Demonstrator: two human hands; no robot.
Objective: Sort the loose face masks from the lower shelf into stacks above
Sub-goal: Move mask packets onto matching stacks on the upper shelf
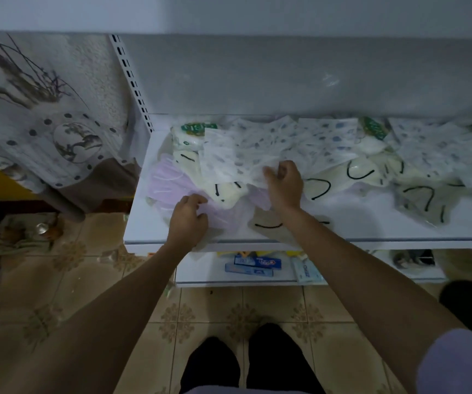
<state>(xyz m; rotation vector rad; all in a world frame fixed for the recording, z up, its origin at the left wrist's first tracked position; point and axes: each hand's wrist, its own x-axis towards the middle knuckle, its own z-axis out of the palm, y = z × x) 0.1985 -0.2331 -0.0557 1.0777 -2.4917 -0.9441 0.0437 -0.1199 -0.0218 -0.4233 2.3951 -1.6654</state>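
A white shelf (371, 220) holds many loose packaged face masks. White masks with blue-grey dots (246, 149) lie along the back, cream masks with black ear loops (357, 172) spread to the right, and lilac masks (166, 180) sit at the left. My right hand (284, 184) pinches the near edge of a dotted white mask packet. My left hand (189, 220) rests with curled fingers on a lilac mask near the shelf's front edge; whether it grips the mask is unclear.
Packs with green labels (198, 127) sit at the back. A lower shelf (200, 280) carries blue toothpaste boxes (254, 264). A slotted upright (132, 81) and a patterned cloth (52, 132) stand at the left. Tiled floor and my dark shoes (246, 362) lie below.
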